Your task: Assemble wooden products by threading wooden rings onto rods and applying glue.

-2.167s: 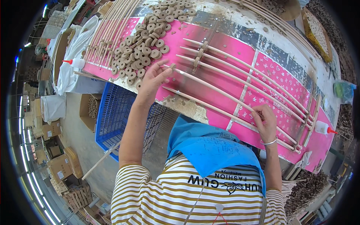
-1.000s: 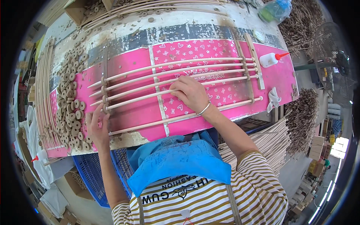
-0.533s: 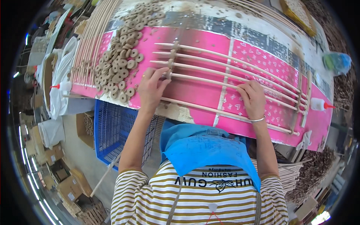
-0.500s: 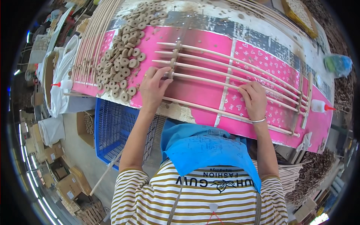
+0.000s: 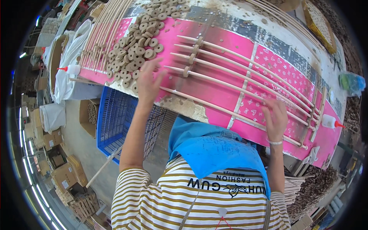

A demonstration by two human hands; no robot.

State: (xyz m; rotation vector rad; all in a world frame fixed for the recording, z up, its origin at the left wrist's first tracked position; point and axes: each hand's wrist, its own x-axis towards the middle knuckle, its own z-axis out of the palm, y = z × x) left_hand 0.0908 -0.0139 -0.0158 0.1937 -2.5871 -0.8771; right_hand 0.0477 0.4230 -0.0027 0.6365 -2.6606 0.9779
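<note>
Several pale wooden sticks (image 5: 226, 87) with pointed left tips lie side by side across the pink board. Small brown discs (image 5: 187, 71) with centre holes are threaded on the upper ones near their tips. The lowest stick (image 5: 207, 102) shows no disc at its left end. My left hand (image 5: 148, 82), somewhat blurred, hovers with fingers apart at the lower right of a pile of brown discs (image 5: 138, 51); nothing shows in it. Over the right part of the lower sticks is my right hand (image 5: 276, 117), its fingers loosely spread and holding nothing I can see.
More sticks with discs (image 5: 100, 48) lie at the left. White bottles with red tips stand at the left (image 5: 73, 69) and right (image 5: 329, 121) edges. A wooden strip (image 5: 319, 114) lies by the sticks' right ends. A blue plastic crate (image 5: 115, 115) sits below the table edge.
My left hand has left the disc on the fourth stick and moved left toward the pile. My right hand has come off that stick and moved down to the right. The view has shifted slightly.
</note>
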